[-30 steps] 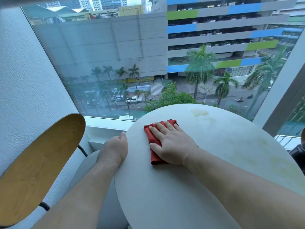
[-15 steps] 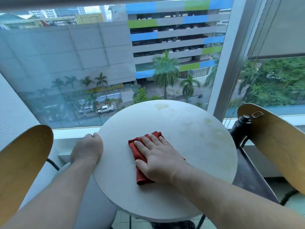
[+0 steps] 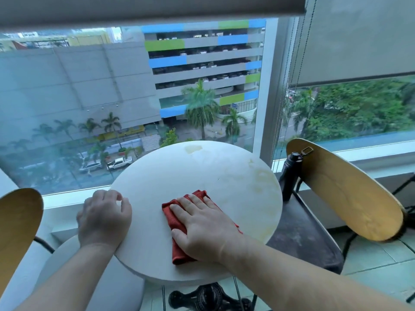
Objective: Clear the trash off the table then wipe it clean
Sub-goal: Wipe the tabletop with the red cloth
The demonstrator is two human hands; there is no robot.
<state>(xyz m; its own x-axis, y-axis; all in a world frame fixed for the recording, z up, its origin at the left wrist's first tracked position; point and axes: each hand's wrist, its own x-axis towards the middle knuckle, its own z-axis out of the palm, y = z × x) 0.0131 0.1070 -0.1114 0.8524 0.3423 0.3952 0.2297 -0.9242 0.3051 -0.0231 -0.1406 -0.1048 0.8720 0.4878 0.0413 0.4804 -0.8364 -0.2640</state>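
Right now the right hand (image 3: 207, 230) presses flat, fingers spread, on the red cloth (image 3: 177, 241) lying on the table (image 3: 202, 171)

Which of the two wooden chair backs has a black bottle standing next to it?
The curved wooden chair back on the right: a black bottle stands on that chair's seat beside it. The wooden chair back at the left edge has none.

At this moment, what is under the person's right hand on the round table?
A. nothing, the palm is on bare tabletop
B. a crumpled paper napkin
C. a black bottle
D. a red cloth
D: the right hand lies flat on a red cloth spread on the white table.
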